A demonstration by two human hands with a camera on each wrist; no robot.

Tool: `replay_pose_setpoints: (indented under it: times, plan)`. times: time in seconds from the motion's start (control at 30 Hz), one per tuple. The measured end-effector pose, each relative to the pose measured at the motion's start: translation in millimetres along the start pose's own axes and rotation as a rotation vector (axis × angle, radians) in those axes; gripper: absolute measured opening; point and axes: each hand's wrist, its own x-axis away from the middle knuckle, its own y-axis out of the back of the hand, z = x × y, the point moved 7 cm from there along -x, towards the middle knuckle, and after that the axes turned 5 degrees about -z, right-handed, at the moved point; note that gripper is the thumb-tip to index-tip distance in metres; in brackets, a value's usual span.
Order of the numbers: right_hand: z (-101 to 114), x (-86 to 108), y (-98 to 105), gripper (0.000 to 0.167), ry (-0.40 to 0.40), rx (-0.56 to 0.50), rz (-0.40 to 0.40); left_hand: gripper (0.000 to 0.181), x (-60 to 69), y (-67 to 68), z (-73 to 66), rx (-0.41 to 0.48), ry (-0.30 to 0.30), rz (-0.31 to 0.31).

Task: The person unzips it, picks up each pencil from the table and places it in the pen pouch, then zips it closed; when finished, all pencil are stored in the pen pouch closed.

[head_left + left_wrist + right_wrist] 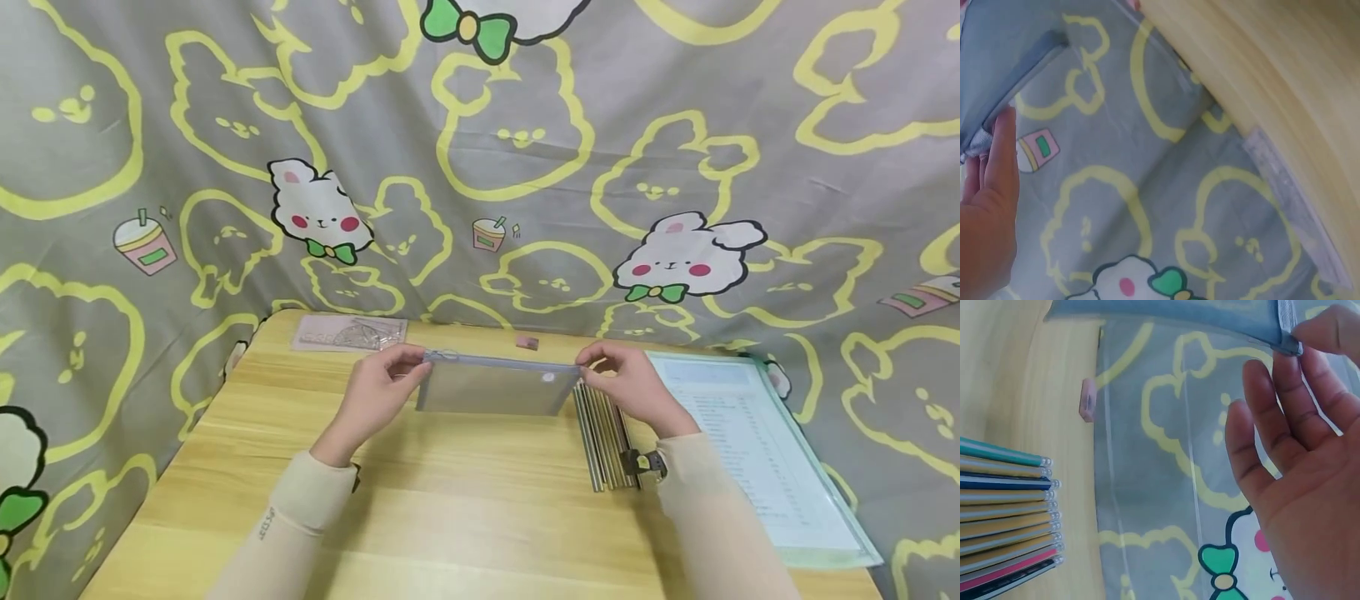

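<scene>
A translucent grey-blue zip pouch hangs upright between both hands, its zipper edge on top. My left hand pinches the upper left corner, near the zipper pull. At the upper right corner, my right hand pinches the pouch between thumb and fingers. In the right wrist view the pouch corner sits between thumb and index finger, the other fingers spread loosely. The left wrist view shows the left hand at the edge of the pouch. Whether anything is inside cannot be made out.
Several pencils lie side by side under the right forearm. A small pink eraser-like block is at the table's back edge. A clear ruler set lies back left; a document folder lies right. A patterned curtain borders the wooden table.
</scene>
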Motion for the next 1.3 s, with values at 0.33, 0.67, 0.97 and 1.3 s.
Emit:
replay_pose_setpoints:
  times: [0.33, 0.67, 0.97, 1.3]
  plan:
    - [-14, 14.2, 3, 0.008, 0.030, -0.007, -0.039, 0.016, 5.5, -19.9, 7.9, 0.035, 0.005, 0.052]
    - [54, -1.1, -37, 0.023, 0.176, 0.174, 0.045, 0.014, 9.9, -27.3, 8.3, -0.058, -0.050, 0.069]
    - [113, -12.8, -105, 0.024, 0.391, 0.246, 0.203, 0.010, 16.1, -39.9, 7.1, -0.040, -0.072, 0.091]
    - [112, -14.7, -115, 0.010, 0.422, 0.241, 0.207, 0.010, 18.6, -35.7, 1.7, -0.054, -0.074, 0.076]
